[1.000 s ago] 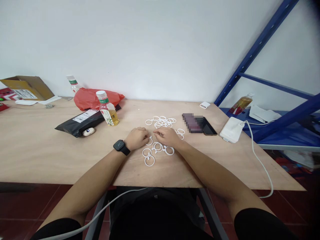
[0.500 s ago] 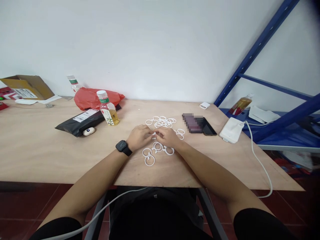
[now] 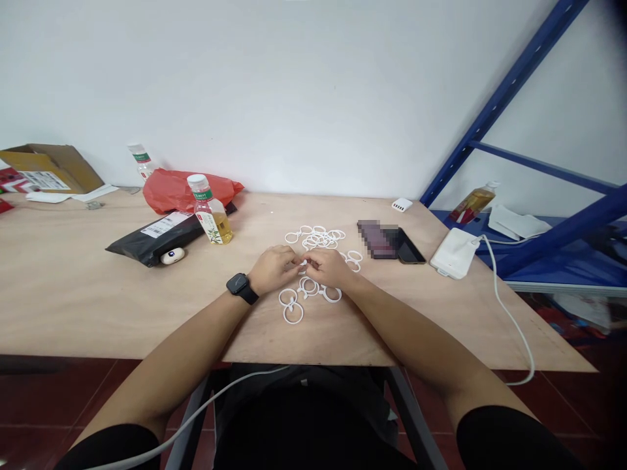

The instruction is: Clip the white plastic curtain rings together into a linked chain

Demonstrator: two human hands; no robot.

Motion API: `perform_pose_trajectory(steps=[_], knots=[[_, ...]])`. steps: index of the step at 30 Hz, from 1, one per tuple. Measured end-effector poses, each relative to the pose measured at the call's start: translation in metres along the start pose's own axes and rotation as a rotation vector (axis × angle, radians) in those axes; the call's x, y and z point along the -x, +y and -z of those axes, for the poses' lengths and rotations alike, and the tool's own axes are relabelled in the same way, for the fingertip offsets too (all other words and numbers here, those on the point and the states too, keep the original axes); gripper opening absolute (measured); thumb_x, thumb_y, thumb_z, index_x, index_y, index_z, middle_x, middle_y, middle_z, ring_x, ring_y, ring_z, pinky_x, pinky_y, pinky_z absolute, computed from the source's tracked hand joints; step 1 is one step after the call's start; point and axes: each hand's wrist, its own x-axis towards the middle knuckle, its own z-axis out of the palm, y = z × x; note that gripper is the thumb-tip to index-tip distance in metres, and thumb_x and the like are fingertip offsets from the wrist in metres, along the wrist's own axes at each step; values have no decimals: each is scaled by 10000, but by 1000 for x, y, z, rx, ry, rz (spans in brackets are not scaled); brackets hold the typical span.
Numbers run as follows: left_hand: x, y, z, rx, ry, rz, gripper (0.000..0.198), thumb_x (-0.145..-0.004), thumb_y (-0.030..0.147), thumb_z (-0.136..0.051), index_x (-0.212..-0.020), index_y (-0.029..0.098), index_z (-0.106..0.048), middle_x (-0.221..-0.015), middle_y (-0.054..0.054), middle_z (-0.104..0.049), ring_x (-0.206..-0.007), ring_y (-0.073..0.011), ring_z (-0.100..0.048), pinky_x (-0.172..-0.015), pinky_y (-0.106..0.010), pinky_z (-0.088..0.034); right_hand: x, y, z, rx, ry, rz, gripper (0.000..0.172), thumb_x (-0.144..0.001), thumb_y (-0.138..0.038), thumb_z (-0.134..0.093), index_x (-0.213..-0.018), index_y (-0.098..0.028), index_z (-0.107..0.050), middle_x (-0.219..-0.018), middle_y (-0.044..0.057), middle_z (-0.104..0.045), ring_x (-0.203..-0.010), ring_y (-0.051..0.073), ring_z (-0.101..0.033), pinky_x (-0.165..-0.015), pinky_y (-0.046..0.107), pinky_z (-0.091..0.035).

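Note:
My left hand (image 3: pixel 274 269) and my right hand (image 3: pixel 332 267) meet over the table, fingertips pinched together. Between them is a white plastic ring (image 3: pixel 303 264), of which only a small part shows; the fingers cover the rest. Just beyond the hands lies a loose pile of several white rings (image 3: pixel 323 239). Closer to me, linked-looking white rings (image 3: pixel 292 312) with small tabs lie flat, beside more rings (image 3: pixel 309 287) and a single ring (image 3: pixel 332 296). To the right of my right hand rest other white rings (image 3: pixel 353 261), partly hidden by it.
A drink bottle (image 3: pixel 211 212), red plastic bag (image 3: pixel 171 189), black parcel (image 3: pixel 151 240) and small white case (image 3: pixel 172 256) stand left. On the right are phones (image 3: pixel 410 247), a white power bank (image 3: pixel 453 254) with a cable, a charger (image 3: pixel 401 205) and a blue rack (image 3: pixel 514 81).
Both hands stay nearly in place with their fingertips together. Slightly more of the white piece shows between them. The view has shifted very slightly.

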Motion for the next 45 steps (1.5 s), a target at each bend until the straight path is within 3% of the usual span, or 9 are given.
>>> perform_pose_trajectory(steps=[9,12,16,19,22,27,33,40,45], knots=[[-1,2,-3,74,19,-24,122,-866,288,-613,-832,180,-658,-867,-47,-690,-827,-173,-625,-790,-314,-473,0,3,-5,1,49,11,212,-727,-126,-499,-781,-210,-686,-718,6,-681,-678,144,-599,-659,242,-416],[-1,0,2,41,60,3,156,-893,315,-583,-857,181,-655,-892,-60,-687,-849,-184,-620,-807,-331,-469,-1,4,-3,8,94,-11,272,-777,-125,-490,-910,-221,-707,-833,21,-716,-780,161,-637,-741,260,-457],[-1,-12,15,-10,146,96,234,-945,335,-483,-959,179,-658,-900,-71,-683,-863,-196,-606,-832,-351,-465,-3,9,4,76,252,-126,330,-857,-149,-477,-1103,-231,-682,-1054,47,-711,-994,192,-635,-903,305,-466],[1,-27,23,-73,191,203,252,-927,323,-467,-973,173,-664,-890,-69,-680,-841,-198,-602,-819,-347,-477,-4,17,7,153,265,-235,357,-841,-148,-510,-1144,-247,-671,-1172,45,-676,-1067,215,-613,-914,331,-476],[4,-41,28,-162,108,292,231,-832,229,-489,-932,167,-688,-928,-78,-690,-821,-203,-614,-821,-351,-487,-3,23,7,158,216,-295,335,-815,-158,-546,-1104,-252,-687,-1169,37,-672,-1014,216,-630,-854,332,-500],[7,-48,35,-59,-251,286,258,-685,185,-539,-878,187,-709,-904,-47,-704,-765,-186,-636,-717,-285,-491,-1,18,3,78,170,-238,266,-836,-179,-551,-1045,-240,-703,-1099,37,-694,-1005,202,-631,-873,331,-492],[10,-46,42,-144,-344,308,178,-681,223,-558,-806,199,-683,-805,-34,-704,-710,-192,-617,-628,-277,-437,-1,12,3,53,108,-200,239,-847,-210,-565,-1035,-235,-710,-1011,36,-711,-908,185,-647,-801,304,-490],[8,-35,23,-192,-274,245,169,-808,260,-490,-810,196,-646,-801,-52,-682,-700,-189,-594,-608,-281,-396,-1,8,5,26,92,-181,187,-844,-198,-587,-965,-211,-728,-875,28,-717,-800,162,-644,-747,269,-458],[2,-11,9,-126,-129,243,181,-866,306,-496,-867,196,-639,-836,-41,-686,-732,-181,-601,-638,-275,-406,-2,1,1,-29,103,-164,157,-857,-231,-602,-941,-219,-734,-859,18,-727,-759,152,-636,-721,266,-443]])
